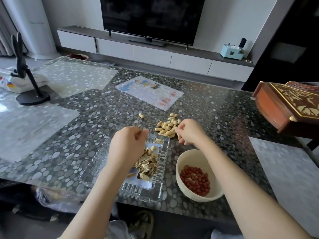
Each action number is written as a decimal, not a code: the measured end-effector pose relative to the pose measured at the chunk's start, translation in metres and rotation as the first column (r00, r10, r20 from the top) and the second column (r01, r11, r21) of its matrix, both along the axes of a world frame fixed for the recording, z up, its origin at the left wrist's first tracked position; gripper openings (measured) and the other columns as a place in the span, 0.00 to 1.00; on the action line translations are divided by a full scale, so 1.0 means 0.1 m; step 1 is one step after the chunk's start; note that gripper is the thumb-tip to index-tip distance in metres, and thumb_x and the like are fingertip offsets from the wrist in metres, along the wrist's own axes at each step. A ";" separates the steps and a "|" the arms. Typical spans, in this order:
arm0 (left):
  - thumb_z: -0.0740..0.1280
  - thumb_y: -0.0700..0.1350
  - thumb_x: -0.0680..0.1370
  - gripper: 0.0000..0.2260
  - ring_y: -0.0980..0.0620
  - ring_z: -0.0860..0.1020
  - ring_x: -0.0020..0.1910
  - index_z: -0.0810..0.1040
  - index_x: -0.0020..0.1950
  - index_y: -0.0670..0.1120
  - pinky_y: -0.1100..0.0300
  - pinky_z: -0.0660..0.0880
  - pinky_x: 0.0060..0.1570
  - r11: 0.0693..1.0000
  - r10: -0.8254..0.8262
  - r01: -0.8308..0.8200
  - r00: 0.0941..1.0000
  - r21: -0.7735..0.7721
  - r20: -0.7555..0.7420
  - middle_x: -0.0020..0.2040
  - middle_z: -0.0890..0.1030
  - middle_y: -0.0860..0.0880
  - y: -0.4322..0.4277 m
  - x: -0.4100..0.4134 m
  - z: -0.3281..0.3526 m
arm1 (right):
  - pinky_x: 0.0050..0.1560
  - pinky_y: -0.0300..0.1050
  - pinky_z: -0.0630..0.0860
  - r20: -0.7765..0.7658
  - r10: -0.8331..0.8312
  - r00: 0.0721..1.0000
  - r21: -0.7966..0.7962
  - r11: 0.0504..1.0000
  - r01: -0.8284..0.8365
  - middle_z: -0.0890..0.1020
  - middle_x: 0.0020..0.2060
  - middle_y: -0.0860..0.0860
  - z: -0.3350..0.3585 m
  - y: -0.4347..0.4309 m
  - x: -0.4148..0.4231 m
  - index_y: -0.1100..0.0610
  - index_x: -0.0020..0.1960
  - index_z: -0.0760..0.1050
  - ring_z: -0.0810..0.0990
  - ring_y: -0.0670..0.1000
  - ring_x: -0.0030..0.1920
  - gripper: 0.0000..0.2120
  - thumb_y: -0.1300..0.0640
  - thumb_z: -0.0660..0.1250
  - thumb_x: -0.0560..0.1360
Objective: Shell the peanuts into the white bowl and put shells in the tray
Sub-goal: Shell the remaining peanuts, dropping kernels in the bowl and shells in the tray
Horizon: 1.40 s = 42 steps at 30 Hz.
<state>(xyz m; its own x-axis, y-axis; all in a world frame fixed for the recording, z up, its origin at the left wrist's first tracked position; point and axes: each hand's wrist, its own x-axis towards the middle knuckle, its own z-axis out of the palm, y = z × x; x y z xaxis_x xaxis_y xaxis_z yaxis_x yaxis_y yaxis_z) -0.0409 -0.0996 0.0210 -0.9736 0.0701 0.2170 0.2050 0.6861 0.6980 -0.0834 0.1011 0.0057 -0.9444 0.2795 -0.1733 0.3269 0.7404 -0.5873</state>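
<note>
A heap of unshelled peanuts (167, 125) lies on the pebble-patterned table, with one stray peanut (141, 115) to its left. My right hand (189, 131) reaches over the heap's right edge with curled fingers; whether it holds a peanut is hidden. My left hand (128, 144) hovers over the clear glass tray (160, 185), fingers curled, apparently pinching a small shell piece. Empty shells (146, 165) are piled in the tray. The white bowl (184, 188) to the tray's right holds several red kernels (196, 180).
A carved wooden instrument (284, 107) juts in at the right. A black rabbit-shaped stand (28, 87) is at the far left, and a printed mat (149, 92) lies beyond the peanuts. A plastic bag (57, 195) hangs at the table's near edge.
</note>
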 end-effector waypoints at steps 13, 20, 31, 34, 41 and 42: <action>0.68 0.51 0.69 0.09 0.56 0.73 0.32 0.81 0.35 0.46 0.65 0.72 0.36 0.588 -0.641 0.185 0.700 0.787 0.315 0.32 0.78 0.49 0.38 0.37 0.13 | 0.39 0.39 0.79 -0.484 0.039 0.874 -0.383 0.889 -0.251 0.85 0.37 0.47 0.44 -0.08 1.40 0.49 0.46 0.81 0.81 0.42 0.36 0.11 0.45 0.70 0.67; 0.65 0.40 0.69 0.06 0.56 0.71 0.28 0.77 0.36 0.38 0.68 0.69 0.26 0.339 -0.788 -0.099 0.513 0.936 0.340 0.31 0.76 0.46 0.67 0.57 0.12 | 0.49 0.35 0.75 -0.657 0.039 0.753 -0.230 0.941 -0.249 0.81 0.42 0.46 0.29 0.00 1.56 0.53 0.47 0.83 0.81 0.46 0.47 0.13 0.46 0.64 0.76; 0.68 0.54 0.70 0.15 0.55 0.74 0.31 0.83 0.37 0.43 0.67 0.72 0.30 0.529 -0.705 0.047 0.580 0.847 0.408 0.33 0.78 0.46 0.78 0.61 0.20 | 0.31 0.33 0.68 -0.772 0.108 0.626 0.074 0.994 -0.080 0.72 0.32 0.42 0.20 0.10 1.58 0.56 0.35 0.76 0.73 0.42 0.32 0.17 0.51 0.59 0.79; 0.69 0.58 0.66 0.21 0.55 0.74 0.33 0.82 0.42 0.40 0.64 0.72 0.37 0.622 -0.586 0.118 0.726 0.774 0.360 0.33 0.78 0.48 0.79 0.59 0.16 | 0.29 0.36 0.68 -0.677 0.139 0.723 0.140 0.988 -0.059 0.72 0.30 0.43 0.19 0.17 1.59 0.56 0.35 0.74 0.73 0.45 0.32 0.19 0.45 0.58 0.79; 0.73 0.51 0.64 0.12 0.55 0.72 0.32 0.81 0.37 0.42 0.64 0.70 0.35 0.569 -0.660 0.140 0.666 0.810 0.348 0.33 0.78 0.47 0.81 0.58 0.15 | 0.33 0.30 0.68 -0.495 0.260 0.829 0.086 0.964 -0.250 0.73 0.31 0.37 0.21 0.20 1.66 0.54 0.52 0.76 0.75 0.37 0.34 0.21 0.44 0.49 0.79; 0.73 0.48 0.64 0.10 0.55 0.72 0.31 0.81 0.36 0.42 0.65 0.71 0.33 0.539 -0.678 0.105 0.643 0.836 0.356 0.32 0.78 0.47 0.81 0.58 0.15 | 0.35 0.28 0.68 -0.500 0.262 0.826 0.069 0.962 -0.263 0.72 0.31 0.36 0.21 0.20 1.66 0.55 0.53 0.76 0.75 0.35 0.35 0.21 0.44 0.49 0.79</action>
